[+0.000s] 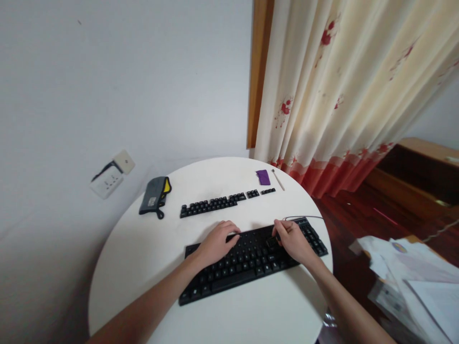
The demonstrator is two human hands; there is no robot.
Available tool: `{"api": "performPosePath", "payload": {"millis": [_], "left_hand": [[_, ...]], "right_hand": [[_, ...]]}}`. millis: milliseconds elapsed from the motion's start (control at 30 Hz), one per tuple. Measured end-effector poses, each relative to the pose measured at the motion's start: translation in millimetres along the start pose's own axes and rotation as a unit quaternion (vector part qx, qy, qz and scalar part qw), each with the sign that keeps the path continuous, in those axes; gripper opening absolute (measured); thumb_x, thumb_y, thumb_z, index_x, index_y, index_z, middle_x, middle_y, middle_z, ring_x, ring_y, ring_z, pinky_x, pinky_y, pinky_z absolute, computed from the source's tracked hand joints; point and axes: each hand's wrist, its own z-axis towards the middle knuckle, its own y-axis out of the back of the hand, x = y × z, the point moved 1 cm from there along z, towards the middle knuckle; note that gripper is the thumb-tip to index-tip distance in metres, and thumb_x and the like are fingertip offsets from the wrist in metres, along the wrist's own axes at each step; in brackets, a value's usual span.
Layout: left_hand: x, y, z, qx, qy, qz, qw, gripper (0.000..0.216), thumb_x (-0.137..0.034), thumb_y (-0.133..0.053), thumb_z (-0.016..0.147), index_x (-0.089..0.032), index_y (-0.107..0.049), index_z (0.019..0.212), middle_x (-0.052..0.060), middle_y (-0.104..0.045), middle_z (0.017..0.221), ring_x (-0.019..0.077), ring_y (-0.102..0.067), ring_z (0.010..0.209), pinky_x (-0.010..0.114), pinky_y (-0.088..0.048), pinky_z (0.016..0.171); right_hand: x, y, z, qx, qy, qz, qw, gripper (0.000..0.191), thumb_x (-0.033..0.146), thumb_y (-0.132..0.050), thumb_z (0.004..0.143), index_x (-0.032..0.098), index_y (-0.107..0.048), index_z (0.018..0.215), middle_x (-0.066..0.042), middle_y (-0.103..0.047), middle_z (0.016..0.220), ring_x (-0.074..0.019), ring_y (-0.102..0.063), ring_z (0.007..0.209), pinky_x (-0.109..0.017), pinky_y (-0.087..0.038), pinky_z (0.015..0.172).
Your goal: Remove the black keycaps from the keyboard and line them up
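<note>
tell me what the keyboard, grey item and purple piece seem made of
Keyboard: probably plastic, matte black, judging by its moulded-looking keys.
Grey item: likely fabric, dull, with dark edging and a loop.
Purple piece: perhaps cloth, matte, from its uneven edge; too small to tell.

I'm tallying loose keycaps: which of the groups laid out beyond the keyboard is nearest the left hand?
The leftmost and longest group, just beyond the left hand; the shorter groups lie farther right.

Soft light brightens the curtain [337, 91], the wall [125, 86] dims toward lower left, and fine details blur.
</note>
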Motion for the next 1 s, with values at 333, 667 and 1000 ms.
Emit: {"api": "performPosePath", "payload": {"millis": [333,667,1000], "left_hand": [[1.4,-1.7,-3.0,0.006,-0.002,0.007,1.000,0.013,-0.021,-0.055,0.089,-0.023,-0.065,0.098,0.002,-0.066,0.097,0.0201,-0.057,0.095,0.037,-0.043,0.091],[2.6,-0.2,-4.4,0.024,-0.004,0.016,1.000,0.014,-0.025,-0.055,0.090,-0.021,-0.064,0.100,0.003,-0.065,0.099,0.0202,-0.057,0.096,0.037,-0.042,0.092],[-19.8,9.2,-2.9,-0.040,0.025,-0.135,0.990,0.030,-0.028,-0.067,0.082,-0.021,-0.063,0.111,0.004,-0.066,0.103,0.0181,-0.060,0.092,0.033,-0.049,0.086]], "right_hand": [[23.6,-20.4,-16.2,-0.059,0.106,-0.302,0.946,0.043,0.039,-0.039,0.095,0.021,-0.057,0.061,-0.006,-0.063,0.056,-0.0184,-0.057,0.052,-0.028,-0.031,0.054],[-3.8,-0.8,5.7,0.043,-0.074,-0.021,0.996,0.050,0.055,-0.037,0.090,0.018,-0.056,0.063,-0.002,-0.058,0.043,-0.0131,-0.048,0.031,-0.023,-0.029,0.037],[39.8,-26.8,14.6,0.078,-0.004,0.103,0.992,0.047,0.054,-0.046,0.088,0.016,-0.061,0.067,-0.001,-0.059,0.047,-0.0102,-0.048,0.034,-0.021,-0.033,0.037]]}}
